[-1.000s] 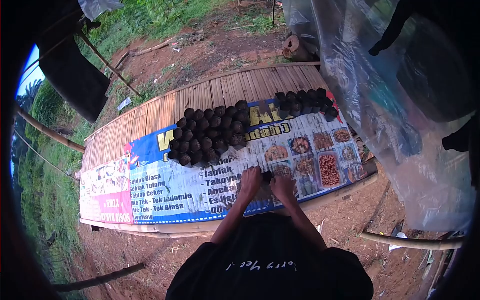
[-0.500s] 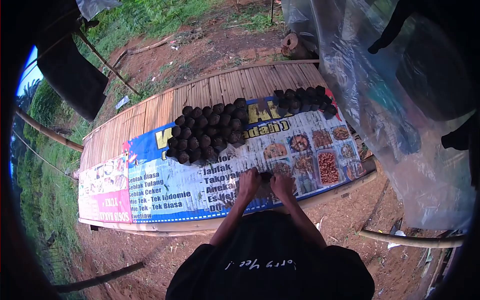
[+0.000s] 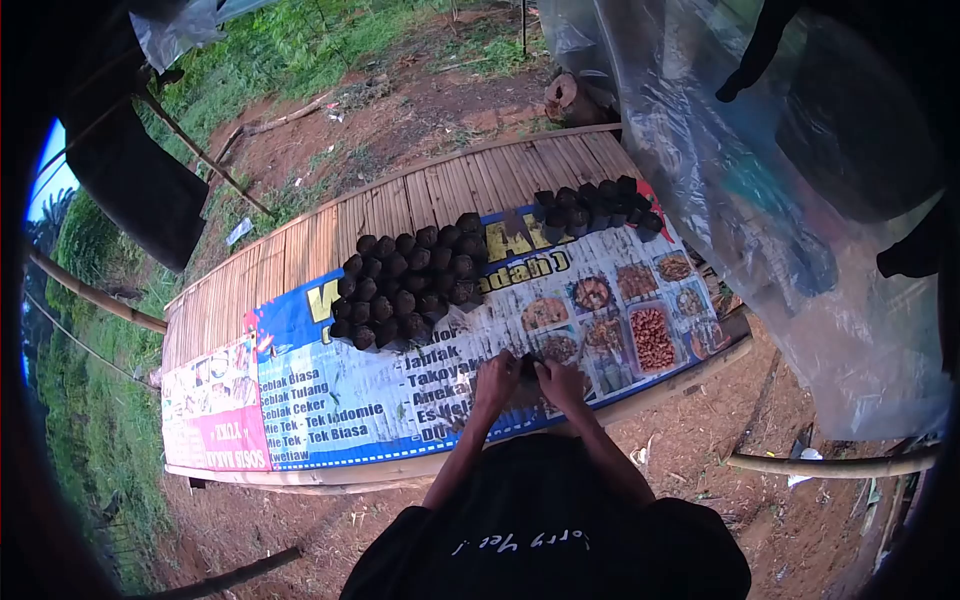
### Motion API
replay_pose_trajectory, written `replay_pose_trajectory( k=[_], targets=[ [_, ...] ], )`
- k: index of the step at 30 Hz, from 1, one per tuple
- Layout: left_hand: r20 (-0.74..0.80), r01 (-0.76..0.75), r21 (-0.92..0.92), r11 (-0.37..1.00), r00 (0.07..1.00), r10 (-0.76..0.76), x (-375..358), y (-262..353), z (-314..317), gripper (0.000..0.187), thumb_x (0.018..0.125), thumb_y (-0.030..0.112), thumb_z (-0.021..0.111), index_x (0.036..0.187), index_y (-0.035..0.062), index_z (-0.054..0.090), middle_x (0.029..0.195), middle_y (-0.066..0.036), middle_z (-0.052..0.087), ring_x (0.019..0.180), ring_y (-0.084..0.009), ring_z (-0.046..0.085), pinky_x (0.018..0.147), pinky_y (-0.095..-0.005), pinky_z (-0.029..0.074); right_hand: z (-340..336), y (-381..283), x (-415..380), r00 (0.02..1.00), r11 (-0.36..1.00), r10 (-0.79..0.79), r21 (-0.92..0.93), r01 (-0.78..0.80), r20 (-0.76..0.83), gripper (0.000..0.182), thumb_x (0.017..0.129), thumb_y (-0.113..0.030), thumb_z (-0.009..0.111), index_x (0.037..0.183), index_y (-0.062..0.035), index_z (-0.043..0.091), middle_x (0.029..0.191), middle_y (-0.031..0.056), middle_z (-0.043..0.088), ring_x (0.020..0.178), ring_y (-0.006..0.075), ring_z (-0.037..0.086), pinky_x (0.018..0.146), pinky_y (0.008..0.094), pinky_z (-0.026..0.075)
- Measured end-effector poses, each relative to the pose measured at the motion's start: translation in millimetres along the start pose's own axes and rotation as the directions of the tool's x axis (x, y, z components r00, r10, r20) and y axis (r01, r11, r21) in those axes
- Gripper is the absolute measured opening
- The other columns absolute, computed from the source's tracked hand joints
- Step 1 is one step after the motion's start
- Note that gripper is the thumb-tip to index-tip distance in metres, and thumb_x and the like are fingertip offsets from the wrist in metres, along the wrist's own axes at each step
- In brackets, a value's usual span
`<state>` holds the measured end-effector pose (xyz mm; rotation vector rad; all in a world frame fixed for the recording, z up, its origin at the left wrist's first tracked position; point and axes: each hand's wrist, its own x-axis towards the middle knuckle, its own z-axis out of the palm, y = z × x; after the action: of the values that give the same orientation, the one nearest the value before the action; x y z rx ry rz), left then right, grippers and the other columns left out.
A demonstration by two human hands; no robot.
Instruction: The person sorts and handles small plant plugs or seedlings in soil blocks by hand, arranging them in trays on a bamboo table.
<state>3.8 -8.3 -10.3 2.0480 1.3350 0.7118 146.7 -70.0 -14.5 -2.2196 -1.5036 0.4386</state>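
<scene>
Between my hands, above the near part of the printed banner (image 3: pixel 330 400), is a small black plastic seedling bag (image 3: pixel 529 368). My left hand (image 3: pixel 497 381) grips its left side with fingers curled. On the other side my right hand (image 3: pixel 559 382) pinches it with closed fingers. What is inside this bag cannot be made out. Farther up the banner stands a large cluster of black seedling bags (image 3: pixel 410 285) with dark, soil-like tops, packed close together. A smaller group of black bags (image 3: pixel 597 207) sits at the far right.
The banner covers a bamboo-slat table (image 3: pixel 390 207) whose bare slats show along the far side. Clear plastic sheeting (image 3: pixel 690 190) hangs on the right. A bamboo pole (image 3: pixel 840 464) lies at lower right, and dark cloth (image 3: pixel 135 185) hangs at upper left.
The camera view has tilted slightly, so the table appears rotated. Both hands stay at the small black bag, with the fingers a little shifted on it.
</scene>
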Motion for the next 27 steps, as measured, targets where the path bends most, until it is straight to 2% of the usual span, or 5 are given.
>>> replay_pose_trajectory(
  k=[3, 5, 10, 21, 27],
  targets=[
    [0.021, 0.176, -0.185, 0.967, 0.984, -0.175, -12.9, 2.3, -7.0, 0.014, 0.080, 0.009, 0.058, 0.088, -0.0021, 0.060, 0.078, -0.021, 0.065, 0.074, -0.0399, 0.064, 0.067, -0.0480, 0.050, 18.3, 21.4, -4.5, 0.976, 0.950, 0.202, 0.224, -0.216, 0.082, 0.032, 0.090, -0.033, 0.048, 0.101, -0.0046, 0.060, 0.084, 0.0240, 0.063, 0.081, 0.0479, 0.059, 0.076, 0.0564, 0.044],
    [0.008, 0.130, -0.142, 0.981, 0.991, -0.130, -22.7, -25.8, 9.0, 0.028, 0.084, 0.023, 0.061, 0.102, 0.0018, 0.060, 0.084, -0.019, 0.067, 0.077, -0.0388, 0.065, 0.069, -0.0465, 0.051, 23.3, 32.2, -7.7, 0.997, 0.892, 0.012, 0.450, -0.045, 0.077, 0.034, 0.088, -0.021, 0.052, 0.117, -0.0030, 0.051, 0.097, 0.0268, 0.061, 0.092, 0.0464, 0.058, 0.082, 0.0513, 0.045],
    [0.111, 0.048, -0.043, 0.998, 0.993, -0.043, -29.1, -34.4, 30.4, 0.033, 0.081, 0.019, 0.064, 0.108, 0.0019, 0.057, 0.095, -0.021, 0.066, 0.088, -0.0387, 0.064, 0.074, -0.0457, 0.050, 45.3, 44.1, -10.2, 0.986, 0.939, -0.161, 0.317, 0.137, 0.051, 0.061, 0.072, -0.002, 0.064, 0.128, 0.0006, 0.041, 0.124, 0.0249, 0.049, 0.117, 0.0395, 0.048, 0.100, 0.0437, 0.038],
    [0.135, -0.019, -0.020, 1.000, 0.991, 0.021, 7.1, -5.2, 51.2, 0.042, 0.070, 0.009, 0.074, 0.109, 0.0019, 0.058, 0.093, -0.016, 0.064, 0.073, -0.0292, 0.063, 0.067, -0.0392, 0.051, 3.6, 58.2, 23.3, 0.996, 0.889, -0.094, 0.451, 0.080, 0.009, 0.049, 0.068, -0.008, 0.074, 0.112, -0.0013, 0.054, 0.099, 0.0201, 0.063, 0.097, 0.0378, 0.060, 0.083, 0.0421, 0.048],
    [0.204, 0.008, -0.169, 0.986, 0.979, 0.027, 79.2, 60.7, 85.2, 0.046, 0.074, 0.006, 0.071, 0.117, 0.0014, 0.053, 0.102, -0.020, 0.057, 0.092, -0.0393, 0.059, 0.076, -0.0448, 0.049, -64.4, 86.1, 84.4, 1.000, 0.933, -0.021, 0.360, 0.023, -0.010, 0.046, 0.068, -0.002, 0.072, 0.110, -0.0013, 0.054, 0.094, 0.0198, 0.062, 0.093, 0.0377, 0.060, 0.078, 0.0412, 0.048]
  ],
)
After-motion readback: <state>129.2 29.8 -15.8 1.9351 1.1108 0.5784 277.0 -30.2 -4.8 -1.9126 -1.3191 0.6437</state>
